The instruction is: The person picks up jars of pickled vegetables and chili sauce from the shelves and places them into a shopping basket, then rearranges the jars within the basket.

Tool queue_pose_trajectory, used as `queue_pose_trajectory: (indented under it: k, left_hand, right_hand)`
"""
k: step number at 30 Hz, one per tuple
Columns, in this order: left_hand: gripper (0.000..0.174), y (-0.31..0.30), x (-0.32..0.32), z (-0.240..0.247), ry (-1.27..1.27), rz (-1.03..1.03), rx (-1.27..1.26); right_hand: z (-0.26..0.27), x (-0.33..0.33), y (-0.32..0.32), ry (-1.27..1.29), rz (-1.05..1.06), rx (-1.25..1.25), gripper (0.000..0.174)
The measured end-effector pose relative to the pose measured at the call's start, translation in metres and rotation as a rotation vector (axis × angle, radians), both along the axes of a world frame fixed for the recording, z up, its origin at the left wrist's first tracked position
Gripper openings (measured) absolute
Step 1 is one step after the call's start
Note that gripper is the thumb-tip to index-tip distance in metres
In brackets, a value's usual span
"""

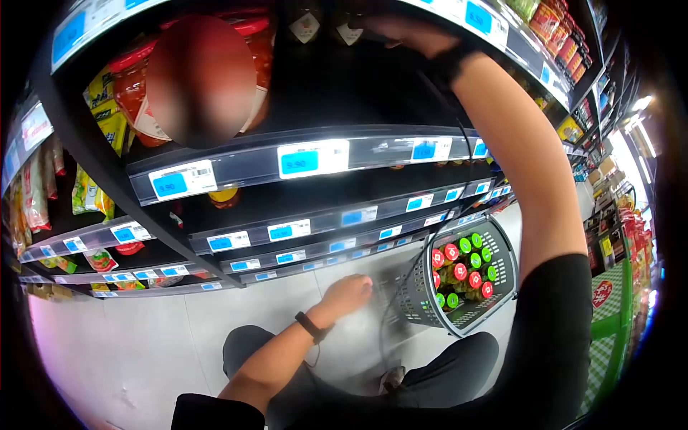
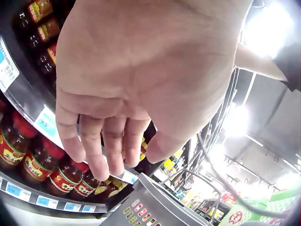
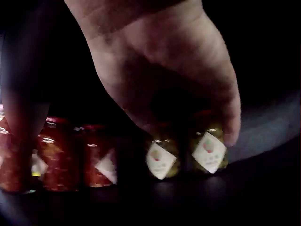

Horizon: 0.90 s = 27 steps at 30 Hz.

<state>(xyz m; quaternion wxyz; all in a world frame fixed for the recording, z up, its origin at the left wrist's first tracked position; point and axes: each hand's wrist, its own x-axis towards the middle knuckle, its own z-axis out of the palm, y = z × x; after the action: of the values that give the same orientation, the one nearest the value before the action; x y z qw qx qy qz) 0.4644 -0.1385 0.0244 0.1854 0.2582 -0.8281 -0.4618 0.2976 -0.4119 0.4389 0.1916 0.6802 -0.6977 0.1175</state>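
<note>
My right hand reaches deep into the dark upper shelf. In the right wrist view the right hand comes down over two small jars with white diamond labels, a left jar and a right jar. One finger reaches down beside the right jar; the other fingertips are lost in shadow, so I cannot tell whether they grip. Low in front of the shelves, my left hand hangs with nothing in it. Its palm faces the wrist camera, fingers loosely bent.
A grey basket on the floor by my legs holds several jars with red and green lids. Red-filled jars stand left of the labelled pair. The shelf edge carries price tags. A cable hangs past the basket.
</note>
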Motion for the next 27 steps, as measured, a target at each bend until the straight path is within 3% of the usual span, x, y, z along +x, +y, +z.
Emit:
queue_pose_trajectory:
  k: [6,16,26,27]
  left_hand:
    - [0.023,0.000,0.018,0.014,0.073,0.035,0.054]
    - [0.023,0.001,0.028,0.021,0.116,0.027,0.038]
    - [0.022,-0.008,0.016,0.016,0.035,0.037,0.051]
    - [0.022,-0.008,0.014,0.015,0.027,0.032,0.044]
  right_hand:
    - [-0.002,0.019,-0.050,-0.022,-0.061,0.004,0.041]
    - [0.009,0.021,-0.035,-0.271,0.057,-0.024,0.043]
    - [-0.016,-0.010,0.111,-1.117,0.330,0.031,0.048]
    - [-0.020,-0.013,0.129,-1.237,0.369,-0.077,0.081]
